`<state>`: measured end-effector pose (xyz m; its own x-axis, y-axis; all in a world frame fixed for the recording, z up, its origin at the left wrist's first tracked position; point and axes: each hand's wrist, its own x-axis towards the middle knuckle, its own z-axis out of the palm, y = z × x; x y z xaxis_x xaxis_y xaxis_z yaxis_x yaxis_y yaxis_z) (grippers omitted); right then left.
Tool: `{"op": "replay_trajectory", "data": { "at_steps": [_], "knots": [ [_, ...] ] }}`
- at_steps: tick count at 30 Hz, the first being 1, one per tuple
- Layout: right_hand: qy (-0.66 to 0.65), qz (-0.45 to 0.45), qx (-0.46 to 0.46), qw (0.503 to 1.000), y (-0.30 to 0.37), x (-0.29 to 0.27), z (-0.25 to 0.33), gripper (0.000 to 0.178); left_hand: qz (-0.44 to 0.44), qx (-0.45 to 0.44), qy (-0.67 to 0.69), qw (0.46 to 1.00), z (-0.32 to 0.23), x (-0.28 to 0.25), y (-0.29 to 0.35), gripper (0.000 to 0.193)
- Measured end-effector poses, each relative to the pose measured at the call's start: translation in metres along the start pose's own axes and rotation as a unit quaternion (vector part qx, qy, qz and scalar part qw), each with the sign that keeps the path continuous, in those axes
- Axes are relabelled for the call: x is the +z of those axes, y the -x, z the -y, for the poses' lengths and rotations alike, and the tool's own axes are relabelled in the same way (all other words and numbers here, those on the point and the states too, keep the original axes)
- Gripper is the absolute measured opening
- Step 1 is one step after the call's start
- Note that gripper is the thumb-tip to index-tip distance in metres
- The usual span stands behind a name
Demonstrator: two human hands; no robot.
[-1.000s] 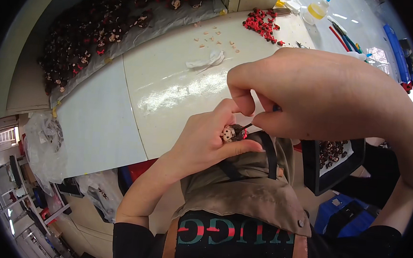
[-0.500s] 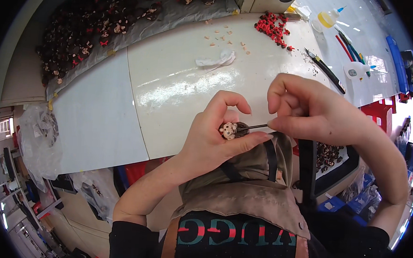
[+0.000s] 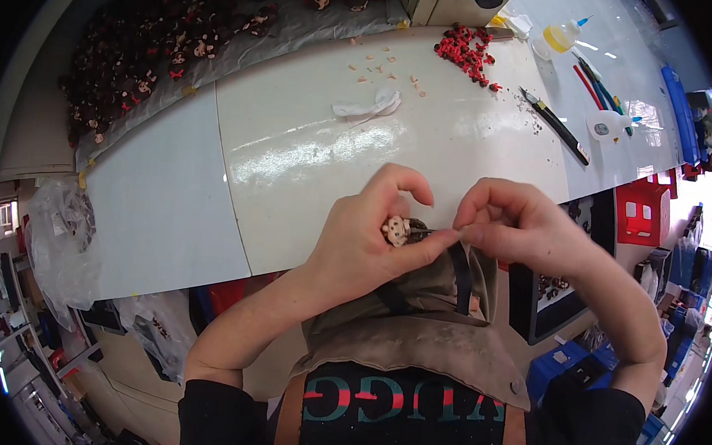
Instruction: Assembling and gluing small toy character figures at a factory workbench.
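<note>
In my left hand [image 3: 348,242] I hold a small doll figurine [image 3: 395,231] with a pale spotted face and a dark brown back part. Its fingers curl round it, and the thumb stretches along its near side. My right hand [image 3: 522,233] pinches a thin dark rod [image 3: 430,232], whose far end meets the figurine's dark part. How deep the rod goes in, I cannot tell. Both hands are over the near edge of the white table [image 3: 307,228], above my brown apron [image 3: 422,349].
Many dark and red figurines lie on a grey sheet [image 3: 244,48] at the back left. Farther right are small red pieces [image 3: 468,56], a white tissue [image 3: 369,103], a craft knife [image 3: 554,124] and squeeze bottles [image 3: 561,35]. A black tray [image 3: 524,302] stands by my right forearm.
My right hand has come closer to my left and turned, its fingers now drawn in near my left thumb. Less of the rod shows between the hands.
</note>
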<state>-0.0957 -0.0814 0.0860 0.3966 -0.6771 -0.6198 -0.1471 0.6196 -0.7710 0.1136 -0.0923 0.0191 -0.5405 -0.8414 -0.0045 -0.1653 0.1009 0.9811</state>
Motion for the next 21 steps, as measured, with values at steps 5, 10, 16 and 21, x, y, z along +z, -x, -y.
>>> {"op": "replay_trajectory", "data": {
  "at_steps": [5,10,16,21],
  "knots": [
    [0.498,0.072,-0.112,0.857,0.015,-0.003,0.059,0.012,0.057,0.043,-0.138,0.988,-0.01,0.007,-0.002,0.045],
    [0.674,0.092,-0.134,0.721,0.028,0.019,0.08,0.016,0.018,0.152,-0.219,0.964,-0.002,0.018,-0.002,0.046],
    [0.696,0.132,-0.169,0.686,0.007,0.021,0.068,0.016,-0.005,0.194,-0.238,0.952,0.01,0.016,0.002,0.045],
    [0.457,0.078,-0.006,0.886,0.002,0.001,0.061,0.008,-0.007,0.169,-0.231,0.958,0.008,0.016,0.0,0.04]
  ]
}}
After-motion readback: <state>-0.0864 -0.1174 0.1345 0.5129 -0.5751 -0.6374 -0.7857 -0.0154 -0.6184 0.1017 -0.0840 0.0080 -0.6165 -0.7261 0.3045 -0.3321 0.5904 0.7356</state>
